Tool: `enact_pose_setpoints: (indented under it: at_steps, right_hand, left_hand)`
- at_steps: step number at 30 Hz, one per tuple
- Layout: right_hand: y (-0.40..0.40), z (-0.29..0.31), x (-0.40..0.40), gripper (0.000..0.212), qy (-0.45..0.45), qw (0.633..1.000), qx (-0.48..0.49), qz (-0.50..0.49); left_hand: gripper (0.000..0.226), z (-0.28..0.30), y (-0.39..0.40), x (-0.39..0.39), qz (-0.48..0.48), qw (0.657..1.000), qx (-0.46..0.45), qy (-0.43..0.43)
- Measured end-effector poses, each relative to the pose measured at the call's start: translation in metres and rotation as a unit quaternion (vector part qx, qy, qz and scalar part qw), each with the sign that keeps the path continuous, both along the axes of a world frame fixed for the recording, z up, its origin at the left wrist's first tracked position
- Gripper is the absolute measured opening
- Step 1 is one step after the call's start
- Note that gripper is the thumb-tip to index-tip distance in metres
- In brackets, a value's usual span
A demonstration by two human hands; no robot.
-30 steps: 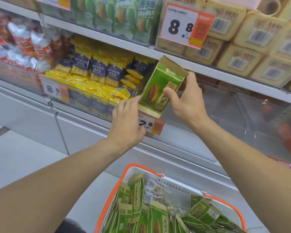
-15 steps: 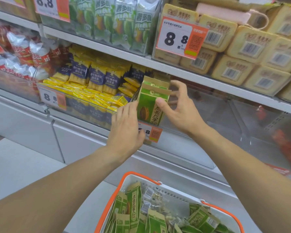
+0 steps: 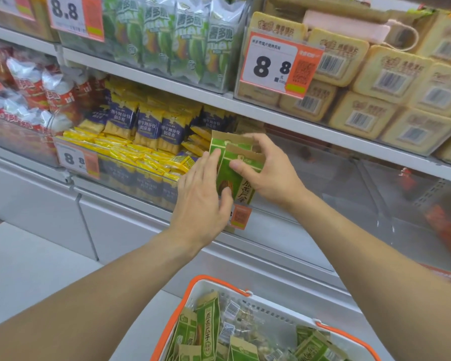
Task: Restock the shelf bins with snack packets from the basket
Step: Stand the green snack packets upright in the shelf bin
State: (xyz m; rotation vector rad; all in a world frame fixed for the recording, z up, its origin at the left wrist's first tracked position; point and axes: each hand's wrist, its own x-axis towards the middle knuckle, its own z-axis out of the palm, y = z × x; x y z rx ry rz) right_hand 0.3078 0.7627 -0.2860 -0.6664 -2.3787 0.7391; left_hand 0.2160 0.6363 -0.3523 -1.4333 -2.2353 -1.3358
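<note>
Nearest us, the basket sits at the bottom edge of view, white with an orange rim, with plenty of green packets in it, so we judge the restock is early-to-mid, far from done.

Above it, both hands are at the front edge of the lower shelf. Our left hand has its fingers straight and lies flat against the left face of the two green packets standing at the front left corner of the clear bin; it presses, no curl. Our right hand pinches the front packet, thumb on its face, fingers over the top flap.

Step in hand: seating and squaring the packets upright in the bin, against the divider next to the yellow-and-navy packets.

Rest of that bin looks mostly bare behind the clear wall; contents further right are blurred.

Next move calls for letting go without tipping them, then reaching down to the basket for more.
</note>
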Motion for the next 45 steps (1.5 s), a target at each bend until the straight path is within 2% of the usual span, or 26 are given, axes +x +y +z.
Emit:
enact_pose_setpoints:
  at_steps: [2,4,7,11,14,19,24,27,30,32,34,38,41,43,45]
  right_hand:
    - [-0.006,-0.006,-0.001,0.041,-0.013,1.0,-0.004,-0.007]
    - [-0.009,-0.014,-0.001,0.043,-0.03,0.999,-0.01,-0.022]
    - [-0.006,-0.025,0.002,0.049,-0.062,0.997,0.001,-0.05]
    - [-0.006,-0.025,0.011,0.062,-0.032,0.999,0.036,-0.024]
    - [-0.005,-0.02,0.011,0.046,-0.061,0.994,0.087,-0.008]
    - [-0.004,-0.021,-0.001,0.029,-0.079,0.993,0.079,-0.024]
    - [-0.009,-0.027,0.004,0.019,-0.074,0.996,0.049,-0.013]
    - [0.001,-0.021,0.015,0.026,-0.096,0.995,0.005,0.012]
    - [0.01,-0.021,0.028,0.043,-0.022,0.992,-0.122,-0.033]
    - [0.012,-0.024,0.029,0.039,0.019,0.98,-0.191,-0.059]
    - [0.014,-0.028,0.025,0.033,0.012,0.983,-0.17,-0.066]
    - [0.017,-0.029,0.016,0.035,-0.014,0.987,-0.142,-0.079]
    - [0.022,-0.015,0.025,0.025,-0.079,0.982,-0.17,-0.027]
    - [0.028,-0.008,0.033,0.014,-0.021,0.97,-0.241,-0.028]
    - [0.041,-0.011,0.036,0.016,0.052,0.965,-0.231,-0.114]
  left_hand:
    - [0.066,0.001,0.001,0.002,-0.002,0.999,0.036,-0.019]
    - [0.063,0.001,0.003,0.001,0.007,0.998,0.051,-0.032]
    - [0.062,-0.002,0.006,0.0,0.036,0.999,0.009,0.011]
    - [0.065,-0.005,0.009,0.003,0.064,0.995,-0.034,0.075]
    - [0.065,-0.002,0.011,0.0,0.07,0.993,-0.029,0.086]
    - [0.054,0.001,0.017,-0.004,0.054,0.993,-0.01,0.102]
    - [0.045,0.002,0.029,-0.005,0.013,0.994,-0.031,0.107]
    - [0.021,0.006,0.03,-0.01,0.025,0.992,-0.004,0.122]
    - [0.01,0.01,0.031,-0.015,0.025,0.993,0.012,0.118]
    - [0.006,0.01,0.032,-0.016,0.019,0.994,0.016,0.108]
    - [0.004,0.01,0.034,-0.016,0.006,0.996,0.015,0.093]
    - [0.01,0.01,0.035,-0.023,-0.007,0.997,0.01,0.082]
    - [0.012,0.011,0.034,-0.024,-0.008,0.996,0.004,0.083]
    - [0.013,0.011,0.033,-0.025,-0.01,0.996,0.0,0.085]
    - [0.014,0.009,0.033,-0.026,-0.011,0.996,0.002,0.089]
